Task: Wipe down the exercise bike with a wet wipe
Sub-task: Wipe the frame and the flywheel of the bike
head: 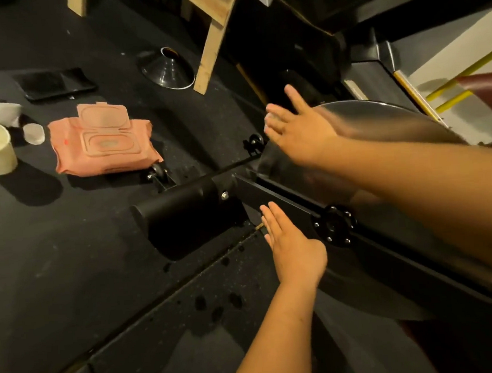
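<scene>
While the right hand [301, 127] blurs over the flywheel [367, 109], fingers [292, 97] spread, left hand [294, 250] near the black frame [268, 193], fingers straight and together.

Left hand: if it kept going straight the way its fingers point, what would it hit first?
Most likely the bike's black frame bar, which crosses just ahead of the straight fingertips of the left hand. Depth is unclear from this view, so the hand might pass in front of it.

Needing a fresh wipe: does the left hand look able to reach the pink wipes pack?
Probably yes: the left hand is open and empty, and only the bike's low base bar lies between it and the pack.
</scene>
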